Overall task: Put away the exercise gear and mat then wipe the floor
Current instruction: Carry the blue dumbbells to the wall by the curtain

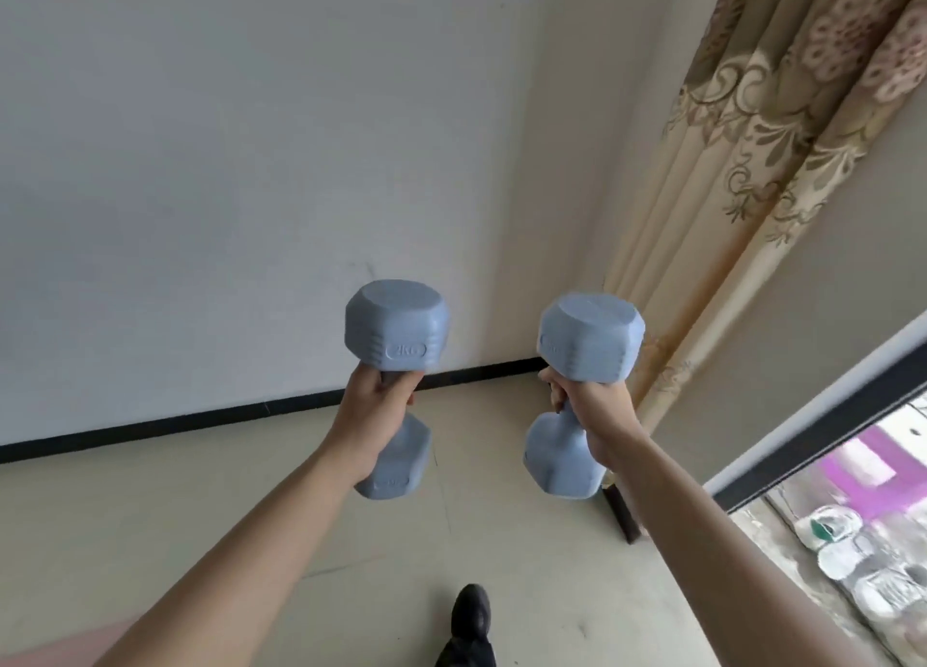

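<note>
I hold two blue-grey dumbbells upright in front of me, above the floor near the room's corner. My left hand (373, 405) is closed round the handle of the left dumbbell (396, 325), whose upper head reads 2KG. My right hand (592, 405) grips the handle of the right dumbbell (592, 338). Each handle is hidden by fingers; both heads of each dumbbell show. A pink strip, perhaps the mat (45, 641), shows at the bottom left edge.
A white wall (225, 165) with a black skirting board (200, 418) stands ahead. A patterned beige curtain (752, 165) hangs at the right, beside a floor-level window (853, 491). My black shoe (469, 621) is on the pale tiled floor (200, 516).
</note>
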Demonstrator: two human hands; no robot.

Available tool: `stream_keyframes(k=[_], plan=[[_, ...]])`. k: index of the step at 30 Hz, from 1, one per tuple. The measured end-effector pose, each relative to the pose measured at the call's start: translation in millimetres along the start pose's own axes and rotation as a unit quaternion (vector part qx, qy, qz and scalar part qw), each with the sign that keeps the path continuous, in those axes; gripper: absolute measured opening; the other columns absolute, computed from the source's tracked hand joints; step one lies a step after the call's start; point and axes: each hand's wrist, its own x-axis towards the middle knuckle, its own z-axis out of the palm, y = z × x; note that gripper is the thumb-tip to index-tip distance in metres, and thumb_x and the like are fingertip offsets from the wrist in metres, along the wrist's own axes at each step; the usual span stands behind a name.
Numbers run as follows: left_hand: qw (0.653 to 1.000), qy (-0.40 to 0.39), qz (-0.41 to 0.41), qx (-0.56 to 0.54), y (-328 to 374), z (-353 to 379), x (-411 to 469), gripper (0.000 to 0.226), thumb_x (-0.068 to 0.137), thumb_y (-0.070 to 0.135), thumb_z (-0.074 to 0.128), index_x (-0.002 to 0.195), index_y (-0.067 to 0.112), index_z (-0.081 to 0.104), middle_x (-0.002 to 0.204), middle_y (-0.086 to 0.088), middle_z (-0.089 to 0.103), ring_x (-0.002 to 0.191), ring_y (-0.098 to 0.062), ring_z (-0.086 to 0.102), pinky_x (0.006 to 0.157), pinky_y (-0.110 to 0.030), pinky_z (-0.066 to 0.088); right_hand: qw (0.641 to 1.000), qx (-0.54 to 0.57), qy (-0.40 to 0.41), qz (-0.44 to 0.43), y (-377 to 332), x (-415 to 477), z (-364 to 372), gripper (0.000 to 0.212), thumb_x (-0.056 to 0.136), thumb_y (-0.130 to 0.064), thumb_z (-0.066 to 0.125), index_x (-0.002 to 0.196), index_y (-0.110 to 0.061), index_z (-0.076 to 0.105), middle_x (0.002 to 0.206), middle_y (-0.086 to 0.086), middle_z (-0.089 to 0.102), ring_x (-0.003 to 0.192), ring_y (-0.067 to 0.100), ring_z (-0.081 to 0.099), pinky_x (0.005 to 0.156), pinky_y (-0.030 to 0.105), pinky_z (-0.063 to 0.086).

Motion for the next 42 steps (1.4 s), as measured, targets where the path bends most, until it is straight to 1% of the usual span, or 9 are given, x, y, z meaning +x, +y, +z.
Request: stream_keyframes(k=[6, 9, 15, 21, 24, 28, 33, 38, 42], plan=[[0.997, 0.012, -0.060, -0.044, -2, 73, 136, 0.026, 0.092, 0.030, 0.063, 0.078, 0.013, 0.049, 0.073, -0.005, 0.048, 0.065, -0.013, 0.047, 0.069, -0.027, 0.039, 0.996, -0.052, -0.063, 0.046, 2, 151, -20, 0.019, 0.084, -0.011, 0.065, 0.069, -0.010, 0.054, 0.064, 0.010, 0.047, 0.063, 0.020, 0.043, 0.065, 0.031, 0.044], [0.995, 0.001, -0.083, -0.060, 14, 110, 197, 0.031, 0.088, 0.040, 0.065, 0.079, 0.015, 0.049, 0.074, -0.005, 0.050, 0.066, -0.014, 0.050, 0.070, -0.028, 0.041, 0.995, -0.057, -0.063, 0.056, -5, 215, -43, 0.017, 0.083, -0.013, 0.066, 0.071, -0.008, 0.055, 0.067, 0.011, 0.047, 0.064, 0.020, 0.043, 0.063, 0.027, 0.044], [0.991, -0.009, -0.127, -0.038, 20, 175, 312, 0.037, 0.078, 0.052, 0.065, 0.080, 0.017, 0.052, 0.072, -0.001, 0.054, 0.067, -0.015, 0.056, 0.073, -0.033, 0.044, 0.995, -0.037, -0.062, 0.072, 1, 349, -86, 0.020, 0.080, -0.011, 0.068, 0.066, -0.009, 0.054, 0.062, 0.009, 0.050, 0.058, 0.017, 0.046, 0.065, 0.033, 0.045], [0.978, 0.044, -0.204, -0.012, -32, 247, 417, 0.026, 0.089, 0.040, 0.067, 0.090, 0.016, 0.056, 0.073, -0.003, 0.055, 0.064, -0.017, 0.051, 0.069, -0.031, 0.042, 0.985, -0.029, -0.069, 0.156, 53, 500, -92, 0.018, 0.078, -0.013, 0.072, 0.069, -0.010, 0.057, 0.061, 0.006, 0.051, 0.059, 0.016, 0.048, 0.063, 0.030, 0.044], [0.963, 0.066, -0.260, -0.008, -60, 272, 457, 0.027, 0.090, 0.039, 0.067, 0.092, 0.015, 0.055, 0.075, -0.004, 0.053, 0.066, -0.017, 0.052, 0.067, -0.027, 0.042, 0.971, -0.050, -0.102, 0.208, 85, 560, -83, 0.019, 0.077, -0.017, 0.073, 0.069, -0.011, 0.058, 0.058, 0.006, 0.050, 0.057, 0.018, 0.048, 0.064, 0.033, 0.043], [0.943, 0.075, -0.324, 0.003, -105, 286, 498, 0.033, 0.089, 0.045, 0.066, 0.093, 0.014, 0.057, 0.075, -0.002, 0.055, 0.066, -0.017, 0.055, 0.072, -0.032, 0.047, 0.953, -0.062, -0.126, 0.270, 125, 613, -61, 0.025, 0.082, -0.015, 0.073, 0.063, -0.011, 0.057, 0.055, 0.002, 0.051, 0.057, 0.018, 0.047, 0.063, 0.030, 0.041], [0.920, 0.063, -0.387, 0.011, -213, 292, 551, 0.022, 0.093, 0.035, 0.062, 0.094, 0.014, 0.058, 0.074, -0.004, 0.058, 0.065, -0.018, 0.056, 0.070, -0.035, 0.047, 0.927, -0.054, -0.139, 0.344, 222, 664, -18, 0.016, 0.084, -0.010, 0.071, 0.073, -0.013, 0.060, 0.058, -0.001, 0.051, 0.055, 0.014, 0.045, 0.059, 0.027, 0.040], [0.893, 0.055, -0.446, 0.003, -398, 309, 596, 0.014, 0.094, 0.026, 0.060, 0.096, 0.014, 0.054, 0.078, -0.006, 0.057, 0.065, -0.018, 0.055, 0.064, -0.033, 0.045, 0.900, -0.081, -0.139, 0.405, 397, 706, 42, 0.028, 0.080, -0.018, 0.078, 0.068, -0.016, 0.052, 0.058, 0.001, 0.050, 0.050, 0.013, 0.045, 0.056, 0.027, 0.040], [0.881, 0.054, -0.470, 0.001, -539, 331, 622, 0.017, 0.096, 0.027, 0.057, 0.100, 0.010, 0.055, 0.079, -0.004, 0.059, 0.065, -0.017, 0.055, 0.062, -0.034, 0.046, 0.889, -0.097, -0.143, 0.424, 535, 733, 85, 0.026, 0.081, -0.018, 0.077, 0.069, -0.017, 0.053, 0.060, 0.002, 0.049, 0.051, 0.015, 0.045, 0.057, 0.029, 0.041]])
